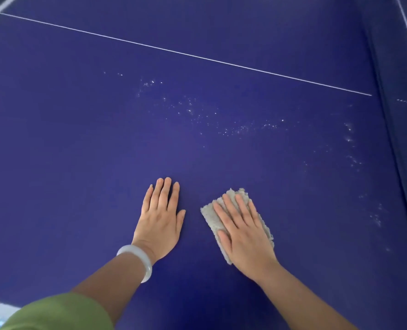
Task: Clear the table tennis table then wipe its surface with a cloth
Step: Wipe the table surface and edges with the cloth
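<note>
Blue table tennis table [78, 144] filled the view, right hand [245, 231] lay flat with fingers straight, pressing a pale cloth [237, 195] onto the table, left hand [161, 217] rested flat, fingers together, just left of the cloth, white specks [190, 110] scattered beyond the cloth, net [397, 110] far right of it

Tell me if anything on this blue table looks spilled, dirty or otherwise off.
White specks lie scattered across the table, beyond the cloth under the right hand, with another streak toward the right side. They look like unwiped dust or crumbs, odd on the plain blue surface.
</note>
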A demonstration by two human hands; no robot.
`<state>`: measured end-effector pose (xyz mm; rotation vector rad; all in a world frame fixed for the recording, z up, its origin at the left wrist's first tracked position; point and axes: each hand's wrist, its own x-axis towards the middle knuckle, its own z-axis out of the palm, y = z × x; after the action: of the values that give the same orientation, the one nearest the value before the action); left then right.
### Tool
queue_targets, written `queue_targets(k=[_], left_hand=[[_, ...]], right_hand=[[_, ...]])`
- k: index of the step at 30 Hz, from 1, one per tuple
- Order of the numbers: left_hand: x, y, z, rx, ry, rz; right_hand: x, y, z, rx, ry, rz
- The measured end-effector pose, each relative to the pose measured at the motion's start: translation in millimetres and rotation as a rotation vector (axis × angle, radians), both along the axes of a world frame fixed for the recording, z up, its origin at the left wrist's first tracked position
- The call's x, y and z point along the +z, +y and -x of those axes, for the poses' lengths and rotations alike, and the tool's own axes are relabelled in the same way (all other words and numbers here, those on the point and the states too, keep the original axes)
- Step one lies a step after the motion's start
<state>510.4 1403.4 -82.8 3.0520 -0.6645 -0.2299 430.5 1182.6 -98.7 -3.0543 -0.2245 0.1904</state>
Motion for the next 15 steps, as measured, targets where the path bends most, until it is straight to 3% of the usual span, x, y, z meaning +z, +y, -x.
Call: queue_targets(k=[2, 4, 6, 8, 12, 13, 15], left_hand=[[3, -2, 1, 0.019, -0.001, 0.026], [6, -9, 2, 0.077, 0.003, 0.081], [9, -24, 2, 0.158, 0.006, 0.166], [14, -49, 5, 0.164, -0.001, 0.236], [18, -114, 17, 0.032, 0.028, 0.307], [18, -130, 21, 0.006, 0.039, 0.314], [15, -160, 27, -0.037, 0.06, 0.307]], right_hand=[[-1, -44, 6, -0.219, 0.005, 0.051], [3, -78, 5, -0.62, 0.037, 0.033], [5, -75, 7, -0.789, 0.074, -0.018], [5, -47, 22, -0.651, 0.04, -0.018], [3, -34, 79, -0.151, 0.02, -0.048], [2, -51, 91, -0.167, 0.024, -0.032], [-2, -96, 108, -0.423, -0.01, 0.015]])
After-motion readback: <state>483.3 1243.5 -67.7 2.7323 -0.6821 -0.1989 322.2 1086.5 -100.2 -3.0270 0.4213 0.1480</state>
